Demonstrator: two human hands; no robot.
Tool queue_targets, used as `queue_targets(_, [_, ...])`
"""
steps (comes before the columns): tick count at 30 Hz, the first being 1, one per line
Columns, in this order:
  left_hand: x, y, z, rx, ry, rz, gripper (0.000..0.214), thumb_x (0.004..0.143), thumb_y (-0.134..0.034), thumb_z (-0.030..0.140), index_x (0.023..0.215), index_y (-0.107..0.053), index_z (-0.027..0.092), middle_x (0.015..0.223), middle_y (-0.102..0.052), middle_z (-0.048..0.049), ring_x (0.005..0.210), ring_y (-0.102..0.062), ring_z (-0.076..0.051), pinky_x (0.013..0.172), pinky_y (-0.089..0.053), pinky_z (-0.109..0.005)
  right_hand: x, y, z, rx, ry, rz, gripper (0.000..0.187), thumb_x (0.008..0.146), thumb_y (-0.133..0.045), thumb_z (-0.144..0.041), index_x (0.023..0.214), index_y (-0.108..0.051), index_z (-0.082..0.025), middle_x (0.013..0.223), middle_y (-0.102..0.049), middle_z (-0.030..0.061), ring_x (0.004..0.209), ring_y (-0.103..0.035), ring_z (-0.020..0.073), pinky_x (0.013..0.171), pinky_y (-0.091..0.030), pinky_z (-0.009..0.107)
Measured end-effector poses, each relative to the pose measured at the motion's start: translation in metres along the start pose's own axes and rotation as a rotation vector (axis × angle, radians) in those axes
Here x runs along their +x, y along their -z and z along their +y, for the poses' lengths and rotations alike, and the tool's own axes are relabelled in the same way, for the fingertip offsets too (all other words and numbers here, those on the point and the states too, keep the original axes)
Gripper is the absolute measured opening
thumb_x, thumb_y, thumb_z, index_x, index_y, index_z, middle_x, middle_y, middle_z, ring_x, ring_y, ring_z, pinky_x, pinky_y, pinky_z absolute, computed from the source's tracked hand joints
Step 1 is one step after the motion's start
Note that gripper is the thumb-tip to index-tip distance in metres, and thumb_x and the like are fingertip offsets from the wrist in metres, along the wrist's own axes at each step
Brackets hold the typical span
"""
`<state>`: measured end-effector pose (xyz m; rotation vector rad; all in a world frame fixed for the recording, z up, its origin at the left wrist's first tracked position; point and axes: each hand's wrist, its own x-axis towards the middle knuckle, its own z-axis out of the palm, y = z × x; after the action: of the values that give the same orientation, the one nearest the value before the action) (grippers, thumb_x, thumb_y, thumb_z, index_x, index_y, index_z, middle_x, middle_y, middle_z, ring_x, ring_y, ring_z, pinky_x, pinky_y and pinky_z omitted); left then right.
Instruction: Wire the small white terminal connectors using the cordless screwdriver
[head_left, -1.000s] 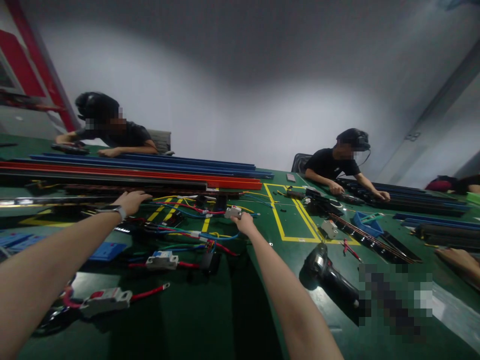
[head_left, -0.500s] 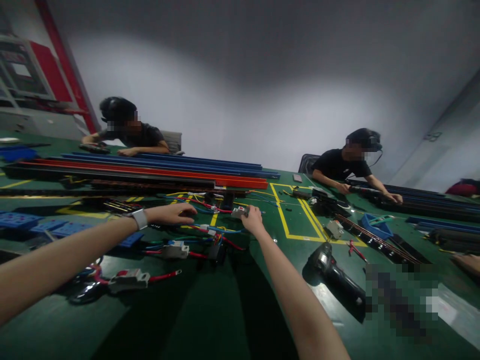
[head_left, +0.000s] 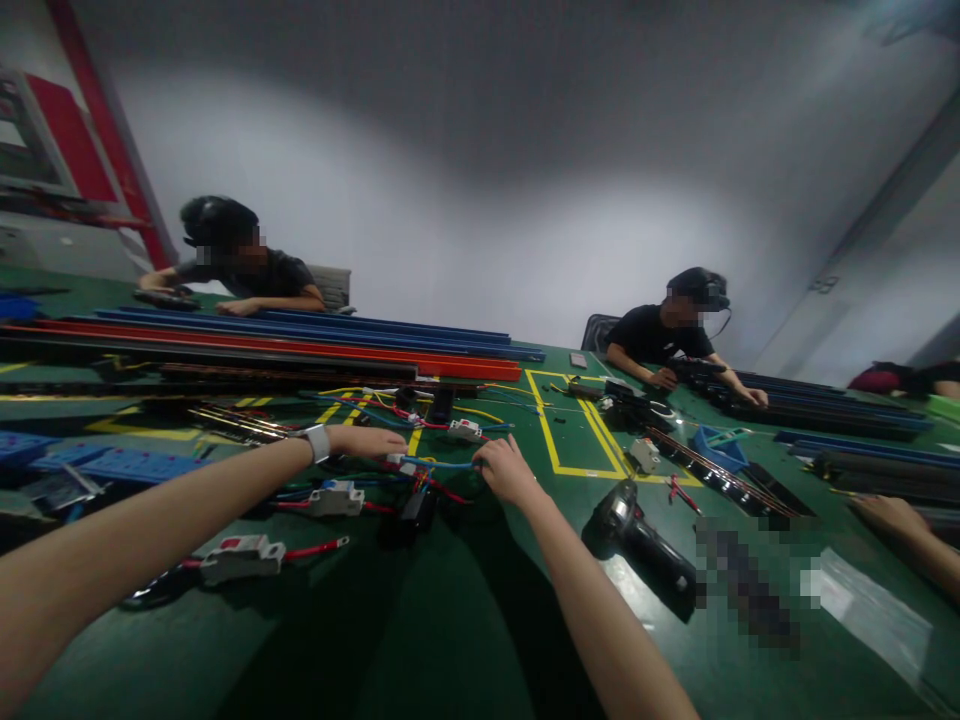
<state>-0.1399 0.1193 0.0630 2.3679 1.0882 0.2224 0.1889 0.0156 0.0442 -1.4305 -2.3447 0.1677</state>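
My right hand (head_left: 511, 474) is closed in a pinch on the end of a blue wire (head_left: 446, 464). My left hand (head_left: 369, 441) has its fingers pressed together on the same wire bundle, beside a white connector (head_left: 397, 458); its fingertips partly cover the wires. Below the bundle sits a black block (head_left: 417, 508) with red wire by it. Just beyond my hands lies a grey-white circuit breaker (head_left: 465, 430) with red leads. Closer to me are two more breakers, one with a blue switch (head_left: 337, 498) and one with a red switch (head_left: 244, 558).
A black power tool (head_left: 641, 550) lies to the right, near a loose breaker (head_left: 643, 456) and a blue bin (head_left: 718, 448). Blue socket strips (head_left: 105, 460) lie left. Long orange and blue channels (head_left: 360, 350) span the back. Two people work across the table; another person's hand (head_left: 892, 515) is at right.
My right hand has left the far breaker and moved toward me onto the blue wire. My left hand has moved right and down to the bundle, its fingers closing. The view has shifted slightly.
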Motion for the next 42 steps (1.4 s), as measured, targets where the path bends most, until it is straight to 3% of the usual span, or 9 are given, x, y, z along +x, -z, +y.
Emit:
queue_targets(3, [0.004,0.004,0.003,-0.060,0.057,-0.255,0.053,0.090,-0.050,0.054,0.116,-0.068,0.013,0.110,-0.070,-0.0022,0.095,-0.054,-0.016,0.086,-0.041,-0.021,-0.006,0.005,-0.005,-0.012,0.064,0.087,0.021,0.090,-0.057,-0.016,0.105,-0.068,-0.027,0.112,-0.069,0.0037,0.113,-0.057,0.0219,0.119,-0.013,0.052])
queue_targets(7, [0.013,0.007,0.020,-0.143,0.099,-0.280,0.059,0.082,-0.055,0.065,0.115,-0.072,0.018,0.118,-0.070,-0.0035,0.106,-0.057,-0.022,0.093,-0.043,-0.026,-0.021,0.008,-0.008,0.025,0.112,0.096,0.022,0.087,-0.065,-0.020,0.107,-0.067,-0.027,0.109,-0.070,0.0038,0.110,-0.060,0.0225,0.115,-0.025,0.048])
queue_targets(12, [0.016,0.004,0.040,-0.225,0.080,-0.221,0.062,0.079,-0.054,0.072,0.113,-0.074,0.025,0.120,-0.070,-0.0024,0.113,-0.059,-0.025,0.102,-0.040,-0.030,-0.043,0.004,0.003,0.149,-0.002,0.210,0.043,0.081,-0.073,-0.024,0.122,-0.059,-0.024,0.126,-0.061,0.0084,0.119,-0.056,0.0247,0.104,-0.042,0.041])
queue_targets(16, [0.017,0.000,0.047,-0.258,0.068,-0.150,0.065,0.077,-0.054,0.075,0.111,-0.074,0.024,0.115,-0.071,-0.0029,0.110,-0.060,-0.025,0.097,-0.044,-0.030,-0.043,-0.011,0.009,0.373,-0.186,0.312,0.033,0.084,-0.071,-0.038,0.110,-0.059,-0.022,0.109,-0.065,0.0061,0.099,-0.063,0.0217,0.088,-0.050,0.036])
queue_targets(21, [0.024,-0.012,0.060,-0.195,0.016,-0.110,0.066,0.079,-0.048,0.077,0.108,-0.073,0.022,0.107,-0.071,-0.0043,0.101,-0.061,-0.024,0.089,-0.045,-0.029,-0.020,-0.031,0.006,0.769,-0.298,0.375,0.029,0.084,-0.067,-0.044,0.099,-0.059,-0.021,0.090,-0.068,0.0033,0.081,-0.066,0.0194,0.073,-0.053,0.031])
queue_targets(26, [0.024,-0.021,0.084,-0.111,-0.099,-0.119,0.062,0.088,-0.044,0.069,0.124,-0.064,0.023,0.120,-0.066,-0.0064,0.107,-0.060,-0.025,0.089,-0.046,-0.031,-0.017,-0.034,0.007,0.782,-0.333,0.380,0.022,0.087,-0.062,-0.042,0.089,-0.061,-0.020,0.072,-0.066,0.0008,0.065,-0.063,0.0181,0.062,-0.050,0.030])
queue_targets(30, [0.024,-0.035,0.121,0.069,-0.318,0.055,0.063,0.087,-0.059,0.053,0.143,-0.046,0.027,0.137,-0.057,-0.0077,0.120,-0.054,-0.027,0.099,-0.043,-0.035,-0.024,-0.034,0.007,0.755,-0.330,0.370,0.018,0.085,-0.064,-0.039,0.085,-0.064,-0.021,0.073,-0.066,0.0005,0.068,-0.061,0.0180,0.062,-0.047,0.028])
queue_targets(36, [0.030,-0.065,0.165,0.404,-0.483,0.266,0.030,0.084,-0.048,0.007,0.108,-0.062,0.019,0.113,-0.061,-0.0098,0.109,-0.051,-0.024,0.096,-0.041,-0.037,-0.028,-0.038,0.006,0.766,-0.289,0.336,0.025,0.087,-0.062,-0.044,0.092,-0.067,-0.020,0.077,-0.067,0.0018,0.072,-0.060,0.0187,0.062,-0.045,0.027])
queue_targets(42, [0.033,-0.070,0.162,0.504,-0.453,0.278,0.023,0.085,-0.047,0.006,0.083,-0.064,0.021,0.091,-0.064,-0.0085,0.102,-0.049,-0.026,0.089,-0.040,-0.040,-0.030,-0.038,0.008,0.762,-0.272,0.330,0.022,0.087,-0.062,-0.041,0.091,-0.066,-0.020,0.080,-0.067,0.0015,0.071,-0.059,0.0174,0.064,-0.046,0.027])
